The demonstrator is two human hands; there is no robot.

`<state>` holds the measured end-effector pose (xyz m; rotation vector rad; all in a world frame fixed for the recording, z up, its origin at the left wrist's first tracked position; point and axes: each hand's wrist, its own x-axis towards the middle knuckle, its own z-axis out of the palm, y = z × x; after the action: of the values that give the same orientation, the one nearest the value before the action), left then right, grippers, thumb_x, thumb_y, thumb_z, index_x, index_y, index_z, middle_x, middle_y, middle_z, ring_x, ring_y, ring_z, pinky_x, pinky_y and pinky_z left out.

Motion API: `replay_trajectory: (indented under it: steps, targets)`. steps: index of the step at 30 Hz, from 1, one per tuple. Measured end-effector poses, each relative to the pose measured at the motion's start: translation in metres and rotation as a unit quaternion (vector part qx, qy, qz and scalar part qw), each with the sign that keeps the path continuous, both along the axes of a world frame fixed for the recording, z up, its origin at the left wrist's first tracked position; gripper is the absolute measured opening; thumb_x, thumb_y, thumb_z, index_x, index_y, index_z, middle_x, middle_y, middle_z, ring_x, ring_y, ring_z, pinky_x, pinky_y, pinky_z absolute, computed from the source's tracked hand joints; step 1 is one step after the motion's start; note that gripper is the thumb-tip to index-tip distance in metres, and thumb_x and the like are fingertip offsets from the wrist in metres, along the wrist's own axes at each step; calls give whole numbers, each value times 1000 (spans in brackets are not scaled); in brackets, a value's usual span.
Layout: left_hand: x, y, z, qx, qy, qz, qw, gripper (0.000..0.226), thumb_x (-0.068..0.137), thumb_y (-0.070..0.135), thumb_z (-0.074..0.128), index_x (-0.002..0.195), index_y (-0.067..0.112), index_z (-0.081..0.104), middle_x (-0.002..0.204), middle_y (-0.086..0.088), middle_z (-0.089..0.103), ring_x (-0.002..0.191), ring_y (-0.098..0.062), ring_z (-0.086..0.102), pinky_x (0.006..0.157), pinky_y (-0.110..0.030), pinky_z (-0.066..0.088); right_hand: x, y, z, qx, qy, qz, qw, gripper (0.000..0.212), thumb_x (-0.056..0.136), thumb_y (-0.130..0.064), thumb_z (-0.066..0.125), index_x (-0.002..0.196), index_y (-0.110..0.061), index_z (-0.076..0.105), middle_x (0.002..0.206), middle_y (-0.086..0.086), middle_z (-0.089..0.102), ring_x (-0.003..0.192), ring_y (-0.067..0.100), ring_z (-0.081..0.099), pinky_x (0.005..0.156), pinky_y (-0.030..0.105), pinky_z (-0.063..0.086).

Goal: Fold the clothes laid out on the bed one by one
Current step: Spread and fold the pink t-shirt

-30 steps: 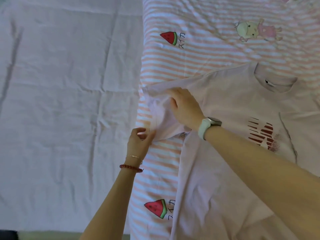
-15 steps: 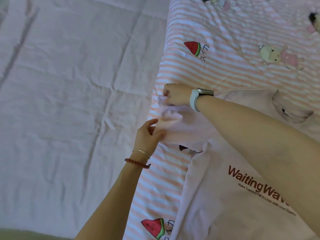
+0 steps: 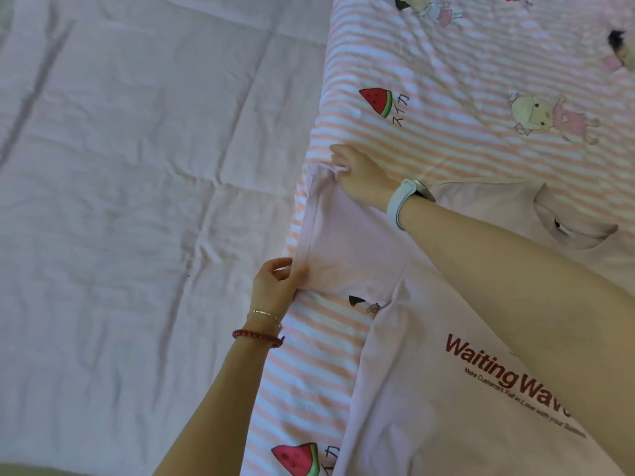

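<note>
A plain pale sheet covers the left part of the bed. Beside it lies a pink-and-white striped cover printed with watermelons and cartoon figures. At its edge, the left hand, its wrist wearing a red bead bracelet, pinches the lower corner of the T-shirt's sleeve. The right hand, with a pale watch, grips the sleeve's upper corner, fingers curled on the fabric. The pale pink T-shirt lies flat on the striped cover, lettered "WaitingWave".

Home bedroom, bed with pale quilted cover, striped cartoon-print blanket spread on top
</note>
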<state>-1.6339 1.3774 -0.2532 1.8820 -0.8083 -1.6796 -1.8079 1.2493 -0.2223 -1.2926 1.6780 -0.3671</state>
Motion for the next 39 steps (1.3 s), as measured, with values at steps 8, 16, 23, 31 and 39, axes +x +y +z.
replay_trajectory:
  steps: [8,16,23,31,39]
  targets:
    - [-13,10,13,-62,2,-15,998,8,84,8,64,83,16,61,69,5,57,61,-7,50,56,-14,42,29,-6,-2,-6,130,5,991,58,90,-44,50,139,-18,35,137,9,43,120,29,46,96,35,40]
    - [1,22,5,-116,-50,-56,990,12,85,15,65,76,18,57,65,8,54,59,-4,48,53,-7,37,37,-24,-12,18,84,-71,994,27,83,-13,49,62,-23,35,73,7,54,74,29,53,64,36,47]
    - [-5,12,16,-142,-60,-43,987,14,85,14,64,77,21,55,69,7,56,63,-5,50,56,-6,40,30,-27,-6,62,-119,-232,963,23,88,-1,46,69,-3,56,62,11,55,52,18,54,53,24,51]
    - [-52,19,59,-363,-72,-131,920,8,80,10,63,87,8,65,79,14,55,72,2,52,66,-9,43,-40,2,46,-25,-146,-318,936,23,80,-3,56,58,-10,57,47,2,56,41,14,54,42,18,39]
    - [-144,54,74,-485,-83,-412,767,21,69,7,76,90,6,71,75,-7,63,58,-22,61,48,-22,49,-184,107,55,-50,-87,-440,892,28,85,3,36,80,-21,50,71,1,46,58,14,47,46,19,42]
